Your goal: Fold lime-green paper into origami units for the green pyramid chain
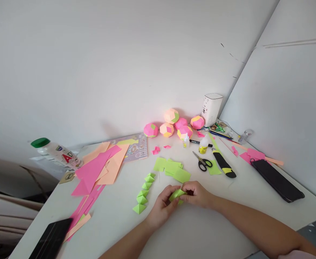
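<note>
Between both hands is a small folded piece of green paper (176, 194). My left hand (164, 203) pinches its left side with thumb and fingers. On the other side, my right hand (197, 194) grips the paper's right edge. Just beyond the hands lie several flat green paper pieces (172, 166), partly overlapping. To the left stands a row of folded green paper units (142, 196), pointed like small pyramids. Fingers hide part of the held paper, so its full shape cannot be made out.
Pink and peach paper sheets (93, 171) and a white bottle (56, 154) are at left. Multicoloured paper balls (171, 116) sit by the wall. Black-handled scissors (203, 163), a utility knife (224, 163), a glue bottle (204, 145) and a black case (278, 180) lie at right.
</note>
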Demonstrator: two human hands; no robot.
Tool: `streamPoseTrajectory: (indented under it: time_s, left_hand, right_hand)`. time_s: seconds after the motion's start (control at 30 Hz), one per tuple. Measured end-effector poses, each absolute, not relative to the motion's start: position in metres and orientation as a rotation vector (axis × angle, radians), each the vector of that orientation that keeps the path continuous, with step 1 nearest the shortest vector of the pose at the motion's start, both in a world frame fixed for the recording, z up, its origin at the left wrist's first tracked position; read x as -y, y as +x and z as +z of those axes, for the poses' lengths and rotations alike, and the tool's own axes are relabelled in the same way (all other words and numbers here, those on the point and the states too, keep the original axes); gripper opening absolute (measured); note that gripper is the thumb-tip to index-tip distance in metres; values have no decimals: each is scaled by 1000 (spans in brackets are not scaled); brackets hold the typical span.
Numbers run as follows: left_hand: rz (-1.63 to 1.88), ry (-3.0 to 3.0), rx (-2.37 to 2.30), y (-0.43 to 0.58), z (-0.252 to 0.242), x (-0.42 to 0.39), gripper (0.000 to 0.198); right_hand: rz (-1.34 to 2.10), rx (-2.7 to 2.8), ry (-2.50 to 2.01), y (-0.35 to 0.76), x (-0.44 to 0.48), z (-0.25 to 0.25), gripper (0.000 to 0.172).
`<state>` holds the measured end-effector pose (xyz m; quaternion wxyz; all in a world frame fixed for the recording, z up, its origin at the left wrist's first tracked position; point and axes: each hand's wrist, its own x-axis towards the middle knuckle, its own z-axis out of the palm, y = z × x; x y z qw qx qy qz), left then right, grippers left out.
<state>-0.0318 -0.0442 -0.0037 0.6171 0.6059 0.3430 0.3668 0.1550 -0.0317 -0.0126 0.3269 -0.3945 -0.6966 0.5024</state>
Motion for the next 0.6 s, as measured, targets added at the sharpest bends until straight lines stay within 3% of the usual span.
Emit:
streamPoseTrajectory:
  time_s: [0.6]
  left_hand:
    - [796, 1504, -716, -38, -10, 42, 32]
  right_hand:
    - [1506, 1741, -1024, 159, 32, -16, 28]
